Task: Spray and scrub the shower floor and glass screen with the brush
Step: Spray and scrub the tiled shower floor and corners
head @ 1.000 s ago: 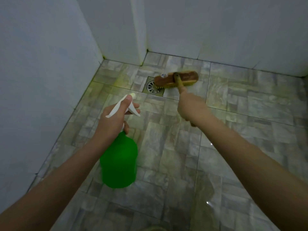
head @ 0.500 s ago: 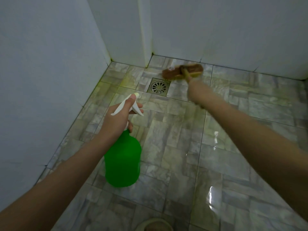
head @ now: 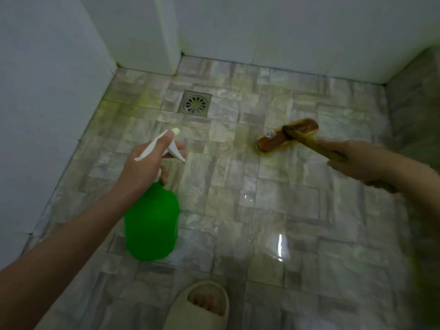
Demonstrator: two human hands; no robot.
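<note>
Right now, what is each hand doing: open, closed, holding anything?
Left hand: closed around the neck of the green spray bottle, finger on the trigger.
Right hand: closed on the handle of the scrub brush.

Dim, soft-focus — glare streak on wet floor.

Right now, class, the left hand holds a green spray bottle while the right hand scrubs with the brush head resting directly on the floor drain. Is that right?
Not quite. In the head view the brush sits on the floor tiles to the right of the drain, clear of it. The rest holds: the left hand holds the green spray bottle, and the right hand grips the brush handle.
</note>
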